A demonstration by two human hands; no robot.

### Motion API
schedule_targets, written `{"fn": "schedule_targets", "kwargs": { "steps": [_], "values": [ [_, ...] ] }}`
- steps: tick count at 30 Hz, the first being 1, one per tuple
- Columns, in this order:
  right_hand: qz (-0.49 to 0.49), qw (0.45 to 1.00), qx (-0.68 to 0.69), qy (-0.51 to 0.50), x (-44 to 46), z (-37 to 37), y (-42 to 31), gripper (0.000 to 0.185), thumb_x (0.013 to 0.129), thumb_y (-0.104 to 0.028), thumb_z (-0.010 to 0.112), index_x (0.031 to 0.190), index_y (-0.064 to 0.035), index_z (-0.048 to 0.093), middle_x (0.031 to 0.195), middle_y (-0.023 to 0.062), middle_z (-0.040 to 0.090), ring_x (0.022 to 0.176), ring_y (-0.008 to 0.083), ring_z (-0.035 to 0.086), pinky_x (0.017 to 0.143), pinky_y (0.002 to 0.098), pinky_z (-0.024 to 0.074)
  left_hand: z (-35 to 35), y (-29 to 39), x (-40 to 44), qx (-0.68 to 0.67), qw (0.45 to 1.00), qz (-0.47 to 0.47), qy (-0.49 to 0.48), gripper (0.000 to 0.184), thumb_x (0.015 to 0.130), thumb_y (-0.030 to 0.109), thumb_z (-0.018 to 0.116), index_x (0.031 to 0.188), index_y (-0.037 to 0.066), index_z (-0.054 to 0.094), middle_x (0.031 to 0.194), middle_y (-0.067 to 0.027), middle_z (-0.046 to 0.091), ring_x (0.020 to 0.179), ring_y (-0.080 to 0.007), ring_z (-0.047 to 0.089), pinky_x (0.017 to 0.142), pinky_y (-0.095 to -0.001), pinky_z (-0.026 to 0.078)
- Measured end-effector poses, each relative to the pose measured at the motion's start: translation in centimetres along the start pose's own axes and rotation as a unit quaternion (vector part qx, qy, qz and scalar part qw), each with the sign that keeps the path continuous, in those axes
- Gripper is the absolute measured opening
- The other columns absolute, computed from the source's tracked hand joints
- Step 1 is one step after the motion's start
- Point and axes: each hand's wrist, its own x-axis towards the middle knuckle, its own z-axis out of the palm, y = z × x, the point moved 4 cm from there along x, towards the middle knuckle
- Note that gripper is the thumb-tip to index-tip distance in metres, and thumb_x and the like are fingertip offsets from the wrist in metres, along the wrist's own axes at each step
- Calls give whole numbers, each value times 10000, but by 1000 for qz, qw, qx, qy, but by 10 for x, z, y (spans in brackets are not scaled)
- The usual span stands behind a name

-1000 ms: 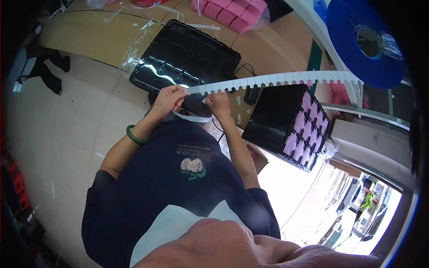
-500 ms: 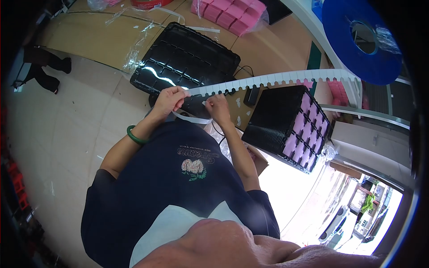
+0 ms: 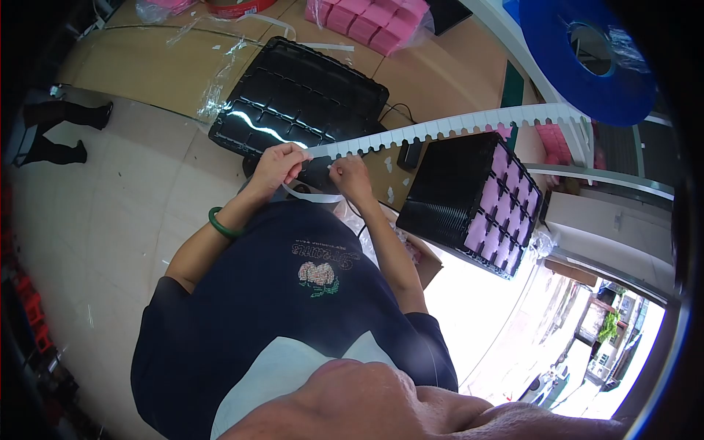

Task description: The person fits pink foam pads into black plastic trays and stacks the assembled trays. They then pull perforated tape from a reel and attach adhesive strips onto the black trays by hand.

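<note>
Two bare hands (image 3: 275, 166) (image 3: 352, 178) are positioned at the near end of a white notched strip (image 3: 418, 133).

Left hand: thumb and fingers pinch the end of the strip. A green bangle (image 3: 220, 221) encircles the forearm.

Right hand: fingers are curled closed just below the notched edge. A small white piece shows at the fingertips; whether it is gripped, and whether the hand contacts the strip, cannot be determined.

Strip: extends from the left hand, passes above a stack of black trays (image 3: 455, 176) with pink contents, and reaches the area beside a large blue roll (image 3: 543, 66). Attachment to the roll is not discernible. A narrow white band (image 3: 315, 197) curves below both hands.

Surroundings: a black compartmented tray (image 3: 308, 88) lies on the brown table (image 3: 440, 81), beyond the hands. Pink blocks (image 3: 374, 22) stand farther back.
</note>
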Motion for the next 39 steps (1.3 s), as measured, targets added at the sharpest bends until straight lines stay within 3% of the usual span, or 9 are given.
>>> {"fn": "schedule_targets", "kwargs": {
  "steps": [9, 22, 24, 28, 29, 31, 32, 35, 39],
  "values": [
    [-69, 984, -125, 107, 5, 11, -1, 155, 832, -147, 661, 803, 4, 680, 850, 156, 650, 923, 345, 598, 885, 466, 493, -2, 1, -5, 3, 1000, -5, 11, 135, 936, 165, 664, 890, 40, 691, 606, 53, 531, 477, -17, 420, 450, -185, 301],
    [42, 994, 99, 3, -14, -22, -3, 173, 800, -195, 701, 815, -24, 723, 780, 129, 642, 786, 288, 616, 731, 387, 493, -9, 0, -8, -4, 1000, 18, 8, 157, 943, 172, 661, 865, 37, 678, 608, 31, 547, 482, -30, 453, 450, -192, 321],
    [88, 987, 131, 43, -35, -46, 10, 181, 820, -178, 719, 861, -3, 736, 810, 97, 699, 739, 192, 661, 706, 322, 524, -10, 0, -10, 9, 999, 32, 12, 154, 921, 168, 682, 848, 32, 678, 608, 14, 569, 487, -47, 481, 459, -213, 359],
    [182, 967, 137, 112, -112, -96, 45, 170, 860, -128, 723, 827, 36, 691, 642, 0, 592, 625, 61, 497, 568, 254, 421, -10, -1, -13, -10, 1000, 12, 11, 153, 935, 153, 657, 930, 9, 706, 625, 1, 559, 487, -49, 476, 443, -216, 348],
    [220, 960, 149, 90, -134, -101, 54, 165, 818, -121, 724, 816, 32, 662, 685, 85, 626, 652, 128, 556, 634, 300, 469, -12, -10, -8, -31, 999, 15, 3, 145, 942, 151, 649, 936, 15, 699, 650, 8, 565, 504, -46, 483, 446, -211, 343],
    [279, 954, 98, 40, -178, -98, 86, 110, 766, -84, 701, 781, 21, 670, 673, 104, 621, 636, 167, 579, 639, 325, 490, -11, -12, -7, -52, 998, 19, -8, 133, 950, 158, 651, 955, 32, 693, 671, 17, 567, 522, -45, 490, 452, -200, 337],
    [202, 969, 122, 74, -205, -80, 126, 95, 767, -83, 693, 787, 10, 687, 693, 117, 650, 643, 186, 605, 648, 331, 506, -10, -12, -6, -52, 998, 26, -14, 135, 953, 166, 656, 959, 36, 692, 678, 15, 577, 531, -45, 494, 463, -200, 344],
    [297, 953, 17, 61, -199, -109, 56, 166, 794, -120, 741, 905, 3, 729, 756, 129, 686, 678, 241, 651, 658, 348, 522, -6, -8, -5, -43, 997, 45, -39, 150, 958, 195, 673, 973, 46, 691, 705, 8, 610, 567, -47, 515, 509, -199, 371],
    [144, 969, 27, 201, -147, -108, 21, 155, 846, -114, 739, 946, 4, 749, 773, 122, 704, 687, 211, 652, 652, 332, 516, 10, 2, -9, 6, 993, 100, -64, 206, 967, 211, 688, 1052, 25, 709, 813, -18, 679, 711, -66, 598, 671, -210, 465]
  ]
}}
